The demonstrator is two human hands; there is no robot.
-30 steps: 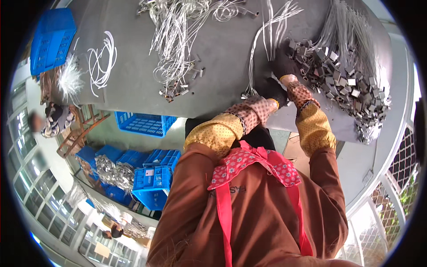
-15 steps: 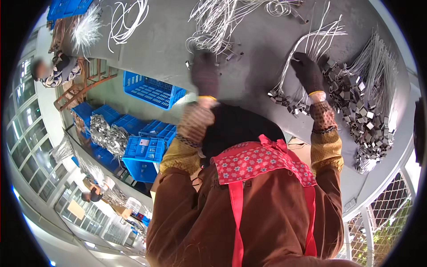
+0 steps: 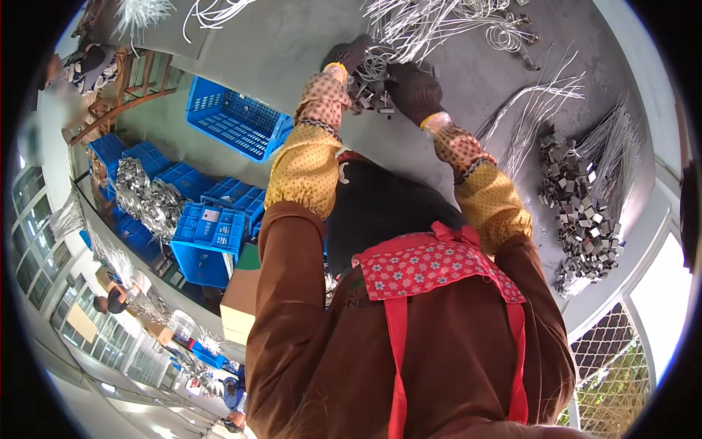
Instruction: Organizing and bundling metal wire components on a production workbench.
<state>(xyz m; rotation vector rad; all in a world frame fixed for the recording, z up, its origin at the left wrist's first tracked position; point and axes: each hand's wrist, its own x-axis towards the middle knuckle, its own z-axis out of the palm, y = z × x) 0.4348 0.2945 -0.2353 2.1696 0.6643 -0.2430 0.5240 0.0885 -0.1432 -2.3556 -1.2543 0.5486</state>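
Note:
Both my hands wear dark knitted gloves and meet at a tangled bunch of thin white wires (image 3: 376,63) with small metal end pieces. My left hand (image 3: 346,54) is closed on the left side of the bunch, fingers curled toward it. From the right, my right hand (image 3: 414,91) grips the same bunch near its end pieces; its fingertips are partly hidden. Small dark metal pieces (image 3: 371,97) hang or lie just below, between the hands. A larger spread of white wires (image 3: 431,22) lies directly beyond on the grey table (image 3: 278,44).
Loose white wires (image 3: 537,102) lie to the right, beside a long heap of metal-ended wires (image 3: 581,212). A blue crate (image 3: 238,121) stands beyond the table's left edge. More blue crates (image 3: 208,234) and a cardboard box (image 3: 241,293) are at left. Another person (image 3: 91,69) sits far left.
My right hand has left the wires on the right and moved left to the bunch beside my left hand. The left hand has moved slightly farther out. The whole view has shifted.

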